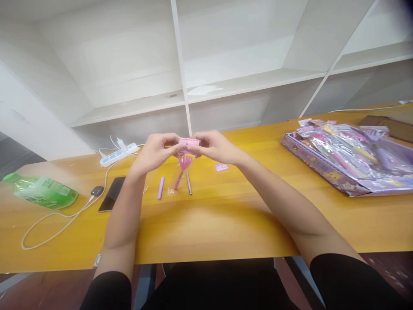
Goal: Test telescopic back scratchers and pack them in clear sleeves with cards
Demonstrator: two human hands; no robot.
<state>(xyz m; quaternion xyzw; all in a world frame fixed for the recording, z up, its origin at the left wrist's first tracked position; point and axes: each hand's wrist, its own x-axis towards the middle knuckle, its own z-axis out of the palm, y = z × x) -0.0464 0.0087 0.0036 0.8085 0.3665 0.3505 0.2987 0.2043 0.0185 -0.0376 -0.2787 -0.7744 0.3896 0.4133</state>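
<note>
My left hand (158,151) and my right hand (214,148) meet above the table, fingers pinched on the two sides of a pink card (189,141). Below the card hangs a clear package with a pink hand-shaped piece (185,162) and a pink stick in it. A silver rod (189,183) is just right of that stick. On the table to its left lies a purple tube (161,188). A small purple card (221,167) lies to the right of my hands.
A purple display box (325,170) full of wrapped items stands at the right. On the left are a green bottle (45,191), a dark phone (112,194), a white power strip (118,155) and a looping white cable. Shelves rise behind the table (206,232).
</note>
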